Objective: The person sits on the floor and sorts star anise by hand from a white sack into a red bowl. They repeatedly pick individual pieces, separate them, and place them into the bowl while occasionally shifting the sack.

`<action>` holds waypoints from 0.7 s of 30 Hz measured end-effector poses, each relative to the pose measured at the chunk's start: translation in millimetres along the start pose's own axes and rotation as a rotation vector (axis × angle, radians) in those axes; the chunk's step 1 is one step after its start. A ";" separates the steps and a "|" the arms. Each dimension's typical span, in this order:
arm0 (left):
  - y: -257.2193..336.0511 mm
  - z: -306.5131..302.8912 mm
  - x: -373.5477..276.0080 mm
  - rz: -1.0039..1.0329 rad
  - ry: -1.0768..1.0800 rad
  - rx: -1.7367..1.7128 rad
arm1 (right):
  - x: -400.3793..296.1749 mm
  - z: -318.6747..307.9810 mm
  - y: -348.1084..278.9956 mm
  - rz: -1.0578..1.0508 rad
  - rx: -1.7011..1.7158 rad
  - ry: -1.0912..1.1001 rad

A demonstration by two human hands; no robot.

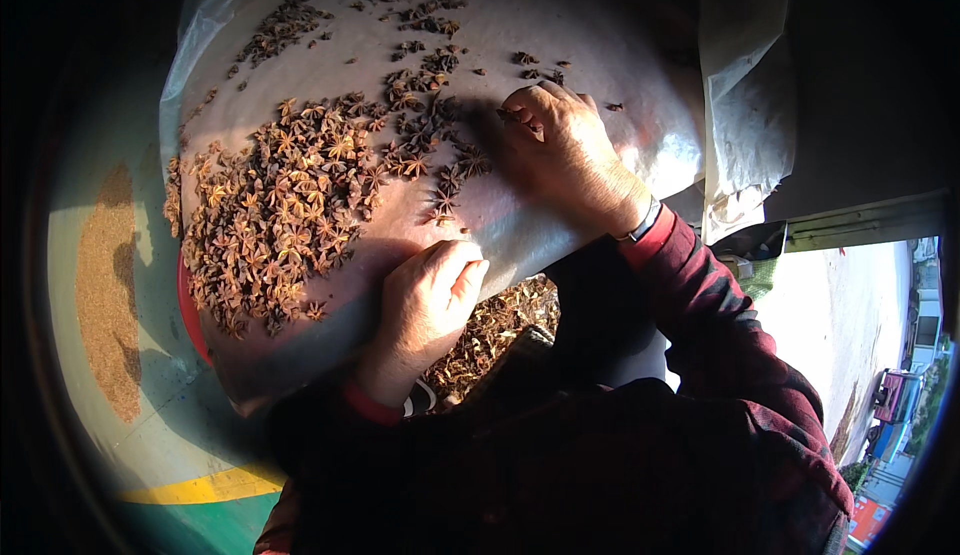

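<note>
Dried star anise lies in a dense heap [285,202] on the left of a table covered with clear plastic sheeting [600,30]. Looser star anise pods [420,127] run up the middle, and a few lie beyond my right hand [566,146]. That hand, with a watch at its wrist, is curled around dark star anise pieces showing at its fingers. My left hand [431,304] rests near the table's front edge, its fingers curled and thumb against the forefinger; whether something is inside cannot be seen.
Dried plant pieces [495,334] lie below the table edge, near my legs. A long patch of brown grainy material [111,292] is on the floor at left. A plastic sheet [746,105] hangs at the right, above a green mesh bag [757,276]. A vehicle [892,412] stands outside.
</note>
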State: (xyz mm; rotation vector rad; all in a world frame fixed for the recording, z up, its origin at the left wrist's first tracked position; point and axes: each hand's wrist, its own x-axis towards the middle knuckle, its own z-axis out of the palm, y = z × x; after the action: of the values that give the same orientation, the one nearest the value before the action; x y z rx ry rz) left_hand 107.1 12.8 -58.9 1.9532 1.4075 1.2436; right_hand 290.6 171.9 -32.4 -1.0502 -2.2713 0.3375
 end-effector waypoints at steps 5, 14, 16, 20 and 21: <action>10.6 -19.5 -1.2 -0.836 -0.026 -1.145 | -47.7 -0.1 -66.0 -0.198 0.201 0.145; 19.2 -20.1 -18.5 -0.961 0.041 -1.422 | -79.4 -1.5 -75.6 -0.238 0.237 0.011; 14.3 -23.8 -18.0 -0.890 0.044 -1.535 | -51.8 -10.0 -57.8 -0.179 0.173 -0.007; 5.7 -31.1 -14.7 -0.867 0.043 -1.495 | -16.3 1.8 -39.3 -0.278 -0.197 -0.102; 3.3 -32.1 -13.4 -0.875 0.049 -1.438 | -11.8 5.8 -33.8 -0.282 -0.173 -0.146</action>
State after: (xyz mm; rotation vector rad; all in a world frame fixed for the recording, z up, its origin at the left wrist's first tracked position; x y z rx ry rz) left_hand 80.5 -5.6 -45.7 0.2753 0.7201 1.2090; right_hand 272.6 141.1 -26.4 -0.7923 -2.5773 0.1045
